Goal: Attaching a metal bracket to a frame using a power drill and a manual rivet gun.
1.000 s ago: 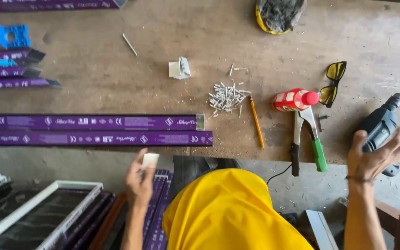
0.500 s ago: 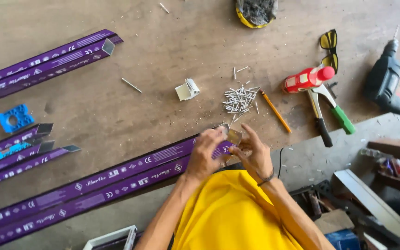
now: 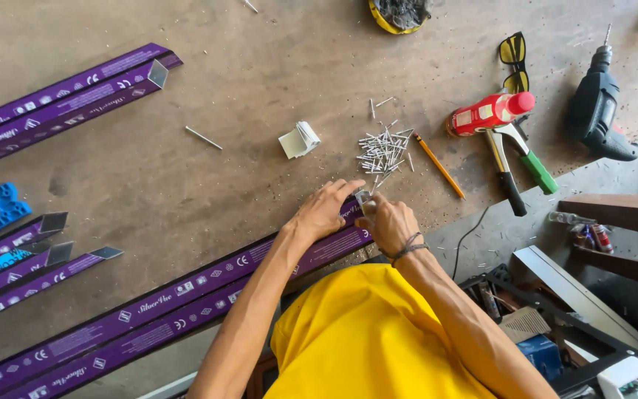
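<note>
In the head view, the left hand [image 3: 324, 213] and the right hand [image 3: 390, 223] meet at the near end of a long purple-wrapped metal profile [image 3: 186, 295] lying slantwise on the worn brown workbench [image 3: 208, 177], their fingers pinching a small grey metal corner piece [image 3: 365, 201] against that end. Just beyond lie a heap of silver rivets [image 3: 383, 150], an orange pencil [image 3: 438, 165], a folded white bracket [image 3: 298, 140], a red rivet gun with green and black handles [image 3: 503, 129] and a dark power drill [image 3: 598, 107].

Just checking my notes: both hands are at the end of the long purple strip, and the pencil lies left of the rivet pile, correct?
Not quite. In the head view the pencil lies right of the rivet pile, not left. Both the left hand and right hand are at the end of the purple strip.
</note>
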